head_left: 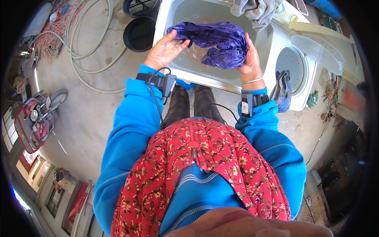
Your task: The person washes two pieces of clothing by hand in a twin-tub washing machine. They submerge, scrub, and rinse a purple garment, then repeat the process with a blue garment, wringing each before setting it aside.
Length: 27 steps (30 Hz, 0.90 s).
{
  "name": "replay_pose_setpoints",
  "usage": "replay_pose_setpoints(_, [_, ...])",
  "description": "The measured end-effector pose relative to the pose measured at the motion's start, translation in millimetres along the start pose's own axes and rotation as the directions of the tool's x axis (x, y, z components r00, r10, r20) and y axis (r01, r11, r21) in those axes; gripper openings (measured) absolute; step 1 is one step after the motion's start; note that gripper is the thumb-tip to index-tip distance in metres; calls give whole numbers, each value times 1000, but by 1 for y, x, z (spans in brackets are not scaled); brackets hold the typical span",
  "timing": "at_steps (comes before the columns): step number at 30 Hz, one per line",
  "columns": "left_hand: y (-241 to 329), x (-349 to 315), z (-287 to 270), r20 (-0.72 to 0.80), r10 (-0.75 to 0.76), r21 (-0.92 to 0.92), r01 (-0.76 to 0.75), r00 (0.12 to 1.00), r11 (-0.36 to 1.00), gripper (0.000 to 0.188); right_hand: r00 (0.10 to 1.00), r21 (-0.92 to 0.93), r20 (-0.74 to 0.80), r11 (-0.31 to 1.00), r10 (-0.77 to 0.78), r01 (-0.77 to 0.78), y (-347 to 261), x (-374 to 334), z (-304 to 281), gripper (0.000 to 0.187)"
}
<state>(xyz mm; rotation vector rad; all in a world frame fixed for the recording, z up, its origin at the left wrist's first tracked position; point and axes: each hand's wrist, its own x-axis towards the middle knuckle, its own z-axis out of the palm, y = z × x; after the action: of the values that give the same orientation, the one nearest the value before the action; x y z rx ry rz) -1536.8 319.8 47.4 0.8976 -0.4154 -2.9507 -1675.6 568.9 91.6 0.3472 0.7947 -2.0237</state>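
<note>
A wet, dark purple cloth (227, 31), bunched into a curve, hangs between my two hands over the wash tub (175, 63) of a white twin-tub washing machine. My left hand (162, 51) holds the cloth's left end between thumb and fingers, palm partly turned up. At the other side my right hand (251, 59) grips the bunched right end, its fingers mostly hidden behind the fabric. Cloudy water shows in the tub below the cloth. What kind of garment it is, I cannot tell.
A grey towel (256, 11) drapes over the machine's far edge by the control knobs. Dark blue fabric (282, 91) hangs over the spin tub's (293, 65) rim, beside a raised clear lid (318, 53). Black buckets (139, 35) and a coiled hose (72, 47) lie left.
</note>
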Motion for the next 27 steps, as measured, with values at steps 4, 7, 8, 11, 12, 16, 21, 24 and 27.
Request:
replay_pose_setpoints(4, [-24, 6, 1, -147, 3, 352, 49, 989, 935, 27, 967, 176, 243, 978, 70, -115, 5, -4, 5, 62])
replay_pose_setpoints(7, [-31, 5, 7, -274, -123, 328, 213, 954, 920, 54, 949, 188, 313, 978, 30, -93, 15, -3, 7, 78])
replay_pose_setpoints(8, [-32, 4, 10, -297, -165, 310, 258, 941, 915, 61, 944, 160, 329, 985, 4, -60, 18, -2, 8, 84])
replay_pose_setpoints(11, [-38, 3, 14, -144, -284, 186, 308, 948, 933, 70, 944, 87, 330, 996, -28, -1, 25, 0, 10, 74])
replay_pose_setpoints(12, [-39, 4, 13, -94, -305, 117, 314, 948, 942, 68, 950, 26, 308, 999, -52, 46, 25, 1, 11, 70])
replay_pose_setpoints(16, [-35, 17, 1, -53, -103, 242, 113, 993, 964, 48, 979, -81, 187, 992, -81, 98, 13, 7, 9, 56])
replay_pose_setpoints(21, [-23, 15, -7, -23, 290, 326, -267, 957, 907, 53, 968, -373, -73, 906, -242, 198, -19, 41, -14, 36])
replay_pose_setpoints(24, [-25, 6, 4, -6, 476, 813, -273, 879, 514, 59, 911, -643, -276, 764, -308, 63, -29, 70, -39, 37])
replay_pose_setpoints(27, [-14, -15, 6, 482, 493, 872, -342, 724, -350, 61, 862, -992, -124, 32, -492, -125, -32, 98, -62, 42])
